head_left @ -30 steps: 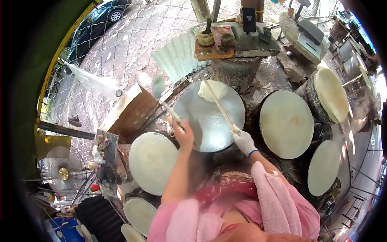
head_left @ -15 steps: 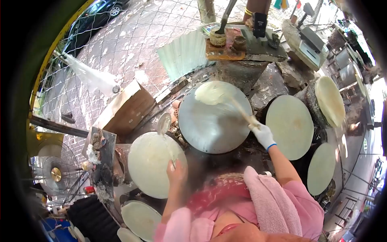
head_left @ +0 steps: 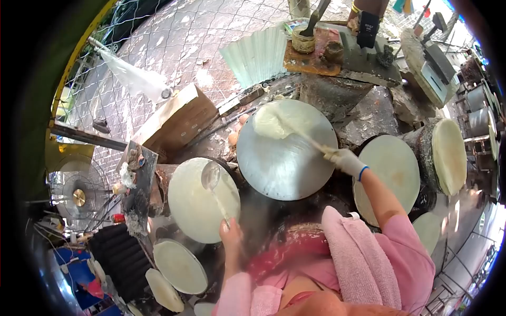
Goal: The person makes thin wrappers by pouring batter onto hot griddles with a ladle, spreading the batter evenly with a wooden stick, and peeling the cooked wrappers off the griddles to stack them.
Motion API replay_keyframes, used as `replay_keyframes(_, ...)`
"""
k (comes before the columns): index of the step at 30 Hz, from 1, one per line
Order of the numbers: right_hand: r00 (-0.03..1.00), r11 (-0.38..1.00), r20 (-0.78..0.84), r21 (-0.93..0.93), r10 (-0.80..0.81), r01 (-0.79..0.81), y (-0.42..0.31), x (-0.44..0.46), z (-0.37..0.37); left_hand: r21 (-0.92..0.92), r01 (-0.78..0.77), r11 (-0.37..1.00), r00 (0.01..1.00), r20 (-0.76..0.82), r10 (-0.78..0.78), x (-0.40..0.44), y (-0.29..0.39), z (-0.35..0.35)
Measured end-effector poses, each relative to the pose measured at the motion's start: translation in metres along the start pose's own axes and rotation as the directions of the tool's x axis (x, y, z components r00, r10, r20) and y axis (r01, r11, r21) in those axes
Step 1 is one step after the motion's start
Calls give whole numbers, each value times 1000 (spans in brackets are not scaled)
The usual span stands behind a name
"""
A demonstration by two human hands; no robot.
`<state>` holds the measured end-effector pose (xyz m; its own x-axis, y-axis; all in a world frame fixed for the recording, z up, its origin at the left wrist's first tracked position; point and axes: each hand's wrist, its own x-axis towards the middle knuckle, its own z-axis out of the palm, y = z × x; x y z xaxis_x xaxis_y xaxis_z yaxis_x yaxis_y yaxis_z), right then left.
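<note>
My right hand (head_left: 347, 161), in a white glove with a blue cuff, is closed around the wooden stick of a spreader (head_left: 310, 140). The spreader's far end meets a pale patch of batter (head_left: 270, 125) near the back of the round metal griddle (head_left: 284, 176). Bare metal shows over the rest of that griddle. In my bare left hand (head_left: 231, 237) is the handle of a metal ladle (head_left: 211, 176). Its bowl hangs over a pale round sheet (head_left: 192, 205) at the left; whether it touches cannot be told.
Pale rounds lie right (head_left: 390, 174) and lower left (head_left: 181, 266). A stack of rounds (head_left: 449, 157) stands far right. Behind the griddle, a pot with a brush (head_left: 303, 41) sits on a board. A cardboard box (head_left: 179, 118), wire fence and fan (head_left: 79, 197) are at left.
The ladle's bowl has come from the far edge of the left round to over it. The spreader remains at the batter, which keeps nearly the same place. The whole view has shifted somewhat.
</note>
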<state>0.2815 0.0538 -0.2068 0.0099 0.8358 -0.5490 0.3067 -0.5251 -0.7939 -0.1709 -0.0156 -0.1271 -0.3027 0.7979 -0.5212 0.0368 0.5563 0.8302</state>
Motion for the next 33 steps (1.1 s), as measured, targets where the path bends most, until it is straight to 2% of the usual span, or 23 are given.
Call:
replay_keyframes(1, 996, 994, 64, 93, -59, 52, -7, -4, 15, -14, 12, 1000, 1000, -13, -12, -6, 3, 5)
replay_keyframes(3, 976, 988, 183, 86, 115, -132, -24, -18, 21, -25, 24, 999, 999, -21, -25, -13, 0, 8)
replay_keyframes(4, 972, 993, 231, 101, 36, -61, -14, -14, 17, -35, 26, 999, 999, -26, -27, -15, 0, 11)
replay_keyframes(9, 981, 982, -41, -38, -189, 187, 2, 40, -50, -73, 34, 997, 997, -69, -40, -32, 3, 20)
replay_keyframes(11, 984, 996, 156, 15, -89, 88, 1, 44, -43, -52, 32, 998, 996, -83, -36, -35, 2, 24)
replay_keyframes(12, 969, 1000, 247, -7, -9, 11, -15, 39, -36, -33, 38, 999, 995, -90, -41, -36, -1, 24)
replay_keyframes(13, 938, 988, 315, -107, 142, -113, -30, 20, -29, -14, 49, 999, 994, -96, -50, -38, -3, 23)
replay_keyframes(14, 937, 999, 348, 5, 38, -42, -19, 17, -20, -23, 64, 998, 993, -101, -66, -41, -5, 23)
replay_keyframes(15, 936, 999, 351, 10, 26, -32, -15, 16, -10, -36, 76, 996, 991, -106, -79, -42, -7, 25)
replay_keyframes(17, 932, 996, 350, 27, -92, 88, -10, 13, -24, -53, 91, 994, 989, -114, -96, -45, -7, 25)
replay_keyframes(19, 957, 946, 289, -317, 30, 66, -38, 26, -53, -69, 94, 993, 988, -117, -102, -46, -7, 27)
replay_keyframes(20, 939, 941, 169, -109, -301, 321, 2, 61, -53, -54, 85, 995, 988, -121, -91, -47, -10, 27)
replay_keyframes(21, 981, 994, 184, -76, -64, 79, -33, 54, -59, -36, 76, 996, 989, -124, -80, -46, -15, 25)
replay_keyframes(23, 928, 956, 292, -105, -233, 273, -6, 86, -55, 11, 59, 998, 991, -120, -57, -41, -27, 20)
replay_keyframes(26, 858, 993, 510, -116, 65, -6, -33, 44, -43, 66, 54, 996, 992, -118, -45, -43, -43, 10)
replay_keyframes(27, 857, 976, 485, -204, 172, -81, -47, 31, -44, 63, 61, 996, 991, -126, -53, -46, -43, 11)
replay_keyframes(28, 852, 981, 500, -181, 153, -70, -57, 25, -50, 62, 70, 996, 989, -134, -61, -49, -42, 11)
replay_keyframes(29, 847, 986, 514, -155, 136, -64, -59, 21, -55, 152, 10, 988, 991, -131, 10, -43, -53, 4)
replay_keyframes(31, 894, 994, 442, -44, -74, 104, -24, 62, -61, 302, -89, 949, 986, -107, 126, -20, -82, -13)
replay_keyframes(32, 950, 936, 295, -292, -108, 196, -65, 53, -62, 361, -128, 924, 981, -94, 172, -10, -92, -19)
replay_keyframes(33, 936, 930, 339, -305, -94, 204, -59, 69, -61, 393, -149, 907, 977, -86, 197, 3, -91, -19)
